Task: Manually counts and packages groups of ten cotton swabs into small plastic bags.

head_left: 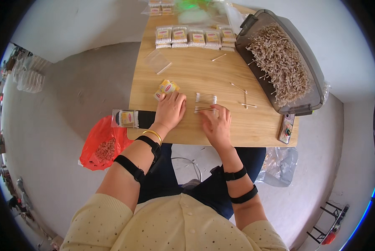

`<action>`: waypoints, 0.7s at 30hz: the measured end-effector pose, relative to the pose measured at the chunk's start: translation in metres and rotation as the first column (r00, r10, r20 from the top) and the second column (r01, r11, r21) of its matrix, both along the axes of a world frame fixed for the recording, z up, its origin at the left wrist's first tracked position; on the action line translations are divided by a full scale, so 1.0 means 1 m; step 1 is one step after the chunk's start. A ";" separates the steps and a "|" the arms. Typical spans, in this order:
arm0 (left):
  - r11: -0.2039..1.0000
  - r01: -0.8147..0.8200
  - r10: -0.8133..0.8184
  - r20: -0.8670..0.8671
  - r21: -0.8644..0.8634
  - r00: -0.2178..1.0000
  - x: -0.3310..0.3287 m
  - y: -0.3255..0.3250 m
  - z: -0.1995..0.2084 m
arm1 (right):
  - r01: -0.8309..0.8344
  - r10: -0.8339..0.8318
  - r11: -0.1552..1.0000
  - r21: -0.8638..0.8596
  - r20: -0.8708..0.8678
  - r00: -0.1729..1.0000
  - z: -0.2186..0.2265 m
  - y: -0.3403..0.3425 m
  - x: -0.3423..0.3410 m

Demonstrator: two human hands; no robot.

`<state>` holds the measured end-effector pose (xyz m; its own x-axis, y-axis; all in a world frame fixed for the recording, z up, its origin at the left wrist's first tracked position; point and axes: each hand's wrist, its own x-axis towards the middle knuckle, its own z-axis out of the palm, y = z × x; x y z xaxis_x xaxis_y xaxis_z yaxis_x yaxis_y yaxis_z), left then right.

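Observation:
My left hand (170, 109) rests on the wooden table (187, 73), its fingers bent and close together at the near edge of some small yellow-and-white printed cards (167, 87). Those fingers are closed on a card; the thumb side is partly hidden. To the right, white-tipped cotton swabs (206, 98) lie side by side in a small block. Just nearer is a second row of cotton swabs (201, 109). My right hand (219, 125) has its thumb and fingers closed around the right part of that nearer row, covering some of the swabs.
A grey bin (315, 69) of loose swabs tilts at the right. Packed swab bags (198, 38) line the back. Stray swabs (246, 98) and a clear bag (159, 62) lie between. One filled pack (128, 119) sits at the left edge, above a red bag (91, 144).

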<state>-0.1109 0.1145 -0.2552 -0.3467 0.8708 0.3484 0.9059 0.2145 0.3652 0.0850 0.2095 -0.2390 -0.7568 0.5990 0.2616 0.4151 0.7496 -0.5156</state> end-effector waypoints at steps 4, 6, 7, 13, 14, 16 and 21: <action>0.999 -0.004 0.005 0.033 -0.043 0.999 0.000 0.000 0.001 | 0.012 -0.012 1.000 0.012 -0.010 1.000 0.001 0.006 -0.002; 0.999 -0.005 0.006 0.032 -0.043 0.999 0.001 0.001 0.001 | 0.005 -0.005 1.000 0.026 0.000 1.000 0.001 0.008 -0.003; 0.999 -0.005 0.005 0.012 -0.037 1.000 0.001 0.001 0.001 | 0.004 -0.004 1.000 0.028 0.002 1.000 0.001 0.009 -0.003; 1.000 -0.003 0.003 -0.012 -0.019 1.000 0.000 0.001 0.001 | 0.034 -0.033 0.998 0.053 -0.025 0.999 0.007 0.017 -0.015; 1.000 -0.004 0.004 -0.014 -0.016 1.000 0.001 0.002 0.002 | 0.041 -0.040 0.997 0.061 -0.012 0.999 0.007 0.020 -0.016; 1.000 -0.007 0.007 -0.014 -0.015 1.000 -0.001 0.001 0.000 | 0.045 -0.045 0.997 0.069 -0.002 0.999 0.006 0.023 -0.019; 1.000 -0.010 0.009 -0.012 -0.028 1.000 -0.001 0.001 -0.001 | 0.045 -0.046 0.996 0.074 0.014 0.999 0.003 0.026 -0.021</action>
